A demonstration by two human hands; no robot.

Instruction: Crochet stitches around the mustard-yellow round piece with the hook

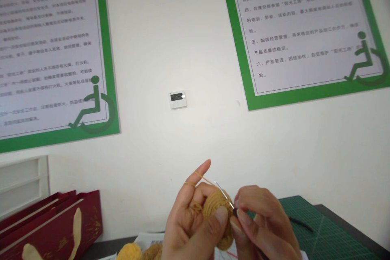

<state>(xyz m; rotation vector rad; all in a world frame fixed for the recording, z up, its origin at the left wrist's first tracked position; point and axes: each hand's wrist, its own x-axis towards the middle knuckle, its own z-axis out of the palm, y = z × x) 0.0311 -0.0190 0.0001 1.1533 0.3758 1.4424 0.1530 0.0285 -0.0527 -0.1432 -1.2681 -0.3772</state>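
Note:
My left hand grips a small mustard-yellow crocheted piece between thumb and fingers. Its index finger points up with yellow yarn wound around it. My right hand pinches a thin metal crochet hook, whose tip pokes up out of the crocheted piece. Both hands are raised in front of the white wall, touching each other at the piece.
A green cutting mat lies on the dark table at the right, with a thin dark tool on it. Red gift boxes stand at the lower left. More yellow yarn sits at the bottom edge. Green-framed posters hang on the wall.

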